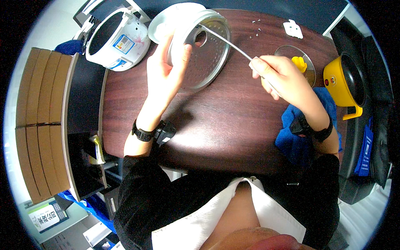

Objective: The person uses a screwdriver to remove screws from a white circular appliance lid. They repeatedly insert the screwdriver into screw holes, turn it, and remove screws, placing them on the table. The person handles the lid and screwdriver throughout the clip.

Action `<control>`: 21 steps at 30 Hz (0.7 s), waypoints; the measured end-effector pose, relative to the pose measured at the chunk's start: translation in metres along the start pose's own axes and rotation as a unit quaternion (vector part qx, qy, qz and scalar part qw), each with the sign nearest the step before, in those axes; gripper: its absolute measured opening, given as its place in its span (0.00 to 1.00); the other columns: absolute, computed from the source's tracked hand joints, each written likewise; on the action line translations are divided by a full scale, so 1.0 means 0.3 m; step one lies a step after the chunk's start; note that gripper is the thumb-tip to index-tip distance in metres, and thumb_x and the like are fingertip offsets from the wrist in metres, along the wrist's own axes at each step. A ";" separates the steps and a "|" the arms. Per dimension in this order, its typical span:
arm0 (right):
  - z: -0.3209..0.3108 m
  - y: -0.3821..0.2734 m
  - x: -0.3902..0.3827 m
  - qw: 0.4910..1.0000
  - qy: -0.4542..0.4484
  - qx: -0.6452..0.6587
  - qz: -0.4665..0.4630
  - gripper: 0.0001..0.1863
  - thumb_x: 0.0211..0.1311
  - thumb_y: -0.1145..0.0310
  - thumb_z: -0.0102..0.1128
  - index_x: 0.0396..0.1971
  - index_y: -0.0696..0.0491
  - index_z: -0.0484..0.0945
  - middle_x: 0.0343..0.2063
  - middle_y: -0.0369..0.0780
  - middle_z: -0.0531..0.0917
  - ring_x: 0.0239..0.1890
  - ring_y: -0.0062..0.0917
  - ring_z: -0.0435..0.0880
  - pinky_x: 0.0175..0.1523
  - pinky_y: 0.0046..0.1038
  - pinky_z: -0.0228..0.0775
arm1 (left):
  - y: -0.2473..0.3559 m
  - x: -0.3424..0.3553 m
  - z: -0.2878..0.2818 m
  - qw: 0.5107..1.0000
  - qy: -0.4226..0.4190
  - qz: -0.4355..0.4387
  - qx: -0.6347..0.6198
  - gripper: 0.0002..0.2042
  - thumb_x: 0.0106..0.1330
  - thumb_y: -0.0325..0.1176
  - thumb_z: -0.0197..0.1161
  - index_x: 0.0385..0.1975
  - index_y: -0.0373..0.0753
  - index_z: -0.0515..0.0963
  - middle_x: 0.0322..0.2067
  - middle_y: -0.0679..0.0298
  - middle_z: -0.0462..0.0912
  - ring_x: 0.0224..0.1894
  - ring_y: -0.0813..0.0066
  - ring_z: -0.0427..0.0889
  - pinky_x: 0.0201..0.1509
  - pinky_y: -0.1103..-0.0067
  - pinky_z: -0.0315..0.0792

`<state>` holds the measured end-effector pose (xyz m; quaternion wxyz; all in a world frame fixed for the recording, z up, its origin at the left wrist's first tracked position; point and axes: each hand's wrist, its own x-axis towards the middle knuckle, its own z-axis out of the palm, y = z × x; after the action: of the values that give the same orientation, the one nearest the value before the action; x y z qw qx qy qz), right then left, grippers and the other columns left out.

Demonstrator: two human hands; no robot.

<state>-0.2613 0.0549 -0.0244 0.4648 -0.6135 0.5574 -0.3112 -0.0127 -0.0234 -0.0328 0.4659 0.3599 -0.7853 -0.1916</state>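
My left hand (166, 73) is closed around the edge of a round rice cooker lid (212, 58), holding it tilted above the table. The lid has a pale rim, a dimpled inner plate and a hole near its middle. My right hand (281, 75) grips a long, thin screwdriver (229, 43). Its shaft slants up to the left, and the tip is at the lid's inner face beside the hole. Whether the tip sits in a screw is too small to tell. Behind the lid is a round white plastic piece (160, 27), partly hidden.
A white rice cooker body (135, 41) stands at the far left. Several small screws (257, 30) and a white plastic part (292, 29) lie at the back. To the right are a glass lid with yellow knob (298, 63), a yellow pot (338, 81) and a blue cloth (287, 125).
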 end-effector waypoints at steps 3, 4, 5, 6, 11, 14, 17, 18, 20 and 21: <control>0.018 -0.039 -0.016 0.989 -0.048 0.131 0.058 0.23 0.67 0.52 0.42 0.23 0.56 0.71 0.08 0.33 0.68 0.07 0.13 0.66 0.13 0.16 0.56 | -0.002 -0.001 -0.001 1.000 0.002 0.010 0.011 0.22 0.62 0.37 0.59 0.53 0.33 0.69 0.41 0.50 0.80 0.44 0.69 0.79 0.48 0.76 0.70; 0.021 -0.051 -0.020 0.981 -0.055 0.164 0.092 0.21 0.69 0.55 0.40 0.23 0.56 0.70 0.08 0.32 0.68 0.06 0.13 0.64 0.13 0.14 0.54 | -0.002 -0.002 0.000 1.000 0.003 0.011 0.013 0.22 0.62 0.37 0.59 0.53 0.33 0.68 0.41 0.50 0.80 0.44 0.69 0.79 0.48 0.76 0.70; 0.021 -0.053 -0.020 0.979 -0.060 0.170 0.096 0.21 0.69 0.55 0.40 0.23 0.56 0.69 0.08 0.33 0.68 0.06 0.13 0.64 0.13 0.14 0.54 | -0.002 -0.002 0.002 1.000 0.005 0.014 0.014 0.22 0.62 0.37 0.59 0.53 0.32 0.68 0.41 0.50 0.80 0.44 0.69 0.79 0.48 0.76 0.70; 0.020 -0.053 -0.019 0.977 -0.065 0.177 0.099 0.21 0.69 0.55 0.40 0.23 0.56 0.69 0.08 0.33 0.68 0.06 0.13 0.64 0.12 0.15 0.54 | -0.001 -0.003 0.002 1.000 0.006 0.019 0.018 0.22 0.62 0.37 0.59 0.53 0.32 0.68 0.40 0.50 0.80 0.43 0.69 0.79 0.47 0.77 0.71; 0.016 -0.008 -0.005 0.977 0.086 -0.175 -0.090 0.17 0.59 0.52 0.55 0.29 0.53 0.77 0.12 0.39 0.76 0.11 0.28 0.74 0.19 0.27 0.66 | -0.006 -0.010 0.007 0.999 0.013 0.025 0.034 0.22 0.62 0.38 0.59 0.53 0.32 0.68 0.39 0.50 0.81 0.41 0.69 0.80 0.45 0.77 0.72; 0.005 0.008 0.001 0.824 0.278 -0.425 -0.251 0.15 0.55 0.54 0.60 0.33 0.50 0.79 0.18 0.39 0.78 0.19 0.30 0.78 0.24 0.28 0.68 | 0.001 -0.003 -0.006 1.000 -0.007 0.003 0.027 0.23 0.62 0.38 0.59 0.53 0.32 0.68 0.39 0.50 0.81 0.41 0.69 0.80 0.45 0.77 0.72; -0.011 -0.013 -0.005 0.810 0.309 -0.431 -0.251 0.18 0.50 0.50 0.61 0.32 0.49 0.79 0.20 0.41 0.80 0.21 0.37 0.79 0.26 0.33 0.70 | -0.003 -0.003 -0.002 0.999 0.003 0.011 0.032 0.23 0.62 0.38 0.59 0.53 0.32 0.68 0.38 0.50 0.81 0.40 0.69 0.80 0.45 0.77 0.72; -0.013 -0.017 -0.007 0.806 0.312 -0.439 -0.246 0.18 0.50 0.50 0.61 0.32 0.49 0.79 0.21 0.41 0.80 0.22 0.36 0.80 0.27 0.33 0.70 | -0.002 -0.003 -0.002 0.999 0.003 0.012 0.030 0.23 0.62 0.38 0.59 0.53 0.32 0.68 0.39 0.50 0.81 0.41 0.69 0.80 0.45 0.77 0.72; -0.016 -0.006 0.001 0.831 0.301 -0.393 -0.254 0.18 0.52 0.51 0.60 0.32 0.50 0.79 0.20 0.41 0.79 0.23 0.38 0.79 0.27 0.32 0.70 | 0.002 -0.001 -0.001 1.000 0.003 0.014 0.024 0.22 0.62 0.38 0.59 0.53 0.32 0.68 0.39 0.50 0.80 0.42 0.69 0.80 0.46 0.76 0.71; -0.018 -0.003 0.003 0.843 0.295 -0.369 -0.258 0.17 0.53 0.51 0.60 0.32 0.51 0.79 0.19 0.42 0.79 0.23 0.38 0.79 0.27 0.32 0.69 | 0.005 0.001 0.000 1.000 0.004 0.014 0.020 0.22 0.62 0.38 0.59 0.52 0.32 0.69 0.39 0.50 0.80 0.42 0.69 0.79 0.47 0.76 0.71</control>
<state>-0.2657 0.0528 -0.0218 -0.0793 -0.7407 0.5636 -0.3569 -0.0133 -0.0227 -0.0317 0.4642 0.3584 -0.7924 -0.1681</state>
